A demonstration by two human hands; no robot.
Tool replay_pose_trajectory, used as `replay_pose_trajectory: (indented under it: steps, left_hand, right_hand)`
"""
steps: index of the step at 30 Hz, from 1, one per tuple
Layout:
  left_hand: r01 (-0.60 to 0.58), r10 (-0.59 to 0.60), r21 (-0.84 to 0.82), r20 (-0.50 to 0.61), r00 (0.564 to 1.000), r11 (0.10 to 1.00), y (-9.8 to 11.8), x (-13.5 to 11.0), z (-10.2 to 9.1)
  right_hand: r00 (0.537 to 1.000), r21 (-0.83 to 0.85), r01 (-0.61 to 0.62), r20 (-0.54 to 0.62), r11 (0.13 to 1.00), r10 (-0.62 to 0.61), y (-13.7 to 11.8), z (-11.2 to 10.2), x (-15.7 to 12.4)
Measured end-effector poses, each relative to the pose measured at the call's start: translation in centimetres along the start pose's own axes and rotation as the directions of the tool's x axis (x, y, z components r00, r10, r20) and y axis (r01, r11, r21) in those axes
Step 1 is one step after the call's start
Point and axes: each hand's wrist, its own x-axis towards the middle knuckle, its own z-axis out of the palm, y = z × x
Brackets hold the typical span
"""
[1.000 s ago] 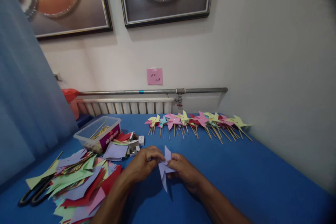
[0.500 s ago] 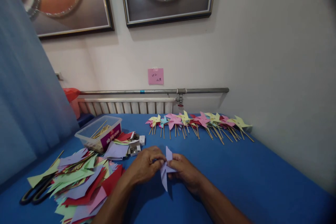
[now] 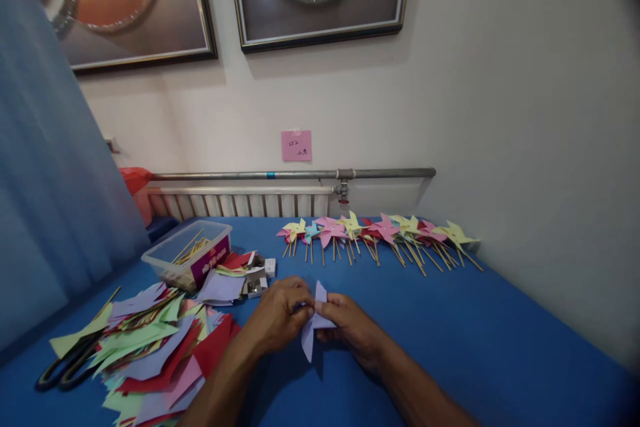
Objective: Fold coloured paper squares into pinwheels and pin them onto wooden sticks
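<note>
A lavender paper pinwheel point(image 3: 309, 340) is held between both hands above the blue table point(image 3: 430, 340). My left hand point(image 3: 284, 310) is closed, its thumb and fingers pinched at the pinwheel's middle. From the other side my right hand point(image 3: 350, 327) grips the paper, thumb on top and the other fingers curled underneath. One folded point stands up between the hands and another hangs down toward me. Whatever lies under the fingertips at the centre is hidden. Just beyond my left hand is a small open box of pins point(image 3: 257, 283).
Left lie a big heap of coloured paper point(image 3: 160, 347), scissors point(image 3: 75, 360) with black handles, and a clear plastic box point(image 3: 187, 253) with sticks. Lavender sheets point(image 3: 221, 287) rest beside that box. Pinwheels on sticks point(image 3: 385, 230) line the table's back. A blue curtain point(image 3: 60, 147) hangs left.
The pinwheel has turned slightly between my fingers, its lower point swinging a little left. Both hands keep their grip in nearly the same place.
</note>
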Motion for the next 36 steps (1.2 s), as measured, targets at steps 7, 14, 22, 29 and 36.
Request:
replay_pose_trajectory:
  steps: [7,14,22,29,36]
  left_hand:
    - [0.003,-0.010,-0.114,-0.059,0.998,0.994,-0.2,0.1,-0.1]
    - [0.323,-0.535,-0.636,-0.168,0.828,0.700,-1.9,0.9,0.5]
    - [0.307,-0.526,-0.765,-0.048,0.849,0.566,-2.4,1.2,3.0]
    - [0.332,-0.529,-0.712,-0.065,0.846,0.618,-2.3,1.3,2.8]
    - [0.250,-0.381,-0.513,-0.167,0.910,0.822,-1.8,0.7,0.8]
  right_hand:
    - [0.997,-0.067,0.039,-0.070,0.997,-0.044,0.9,-0.5,0.8]
    - [0.971,-0.077,0.203,-0.115,0.976,-0.211,0.3,-0.1,0.8]
    - [0.967,-0.194,0.211,-0.101,0.958,-0.233,0.7,0.2,0.8]
    - [0.959,-0.258,0.215,-0.125,0.942,-0.253,1.0,0.1,1.1]
    - [0.944,-0.258,0.265,-0.127,0.929,-0.304,1.1,-0.2,1.2]
